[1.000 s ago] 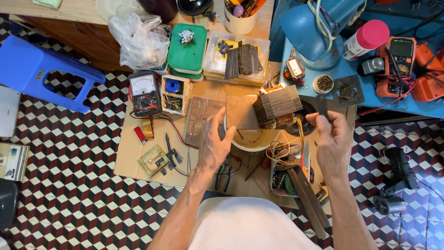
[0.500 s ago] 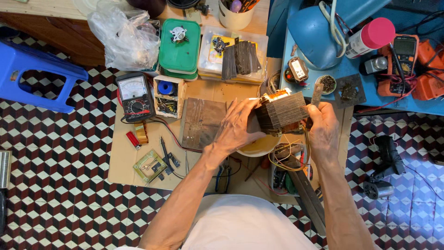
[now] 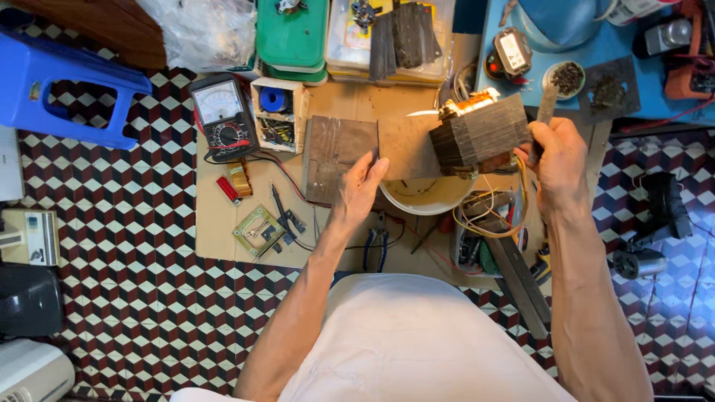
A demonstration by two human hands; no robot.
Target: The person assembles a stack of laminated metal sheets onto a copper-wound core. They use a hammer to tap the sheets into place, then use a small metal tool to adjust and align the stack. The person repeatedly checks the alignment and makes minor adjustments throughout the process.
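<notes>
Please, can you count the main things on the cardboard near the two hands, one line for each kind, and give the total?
Transformer block, in the right hand: 1
Dark wooden board, by the left hand: 1
Meter with dial: 1
Small open box: 1
White bowl: 1
Total: 5

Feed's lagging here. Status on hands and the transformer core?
Right hand grips transformer core over white bowl. Left hand open, off the core, by wooden board. Nothing between them.
</notes>
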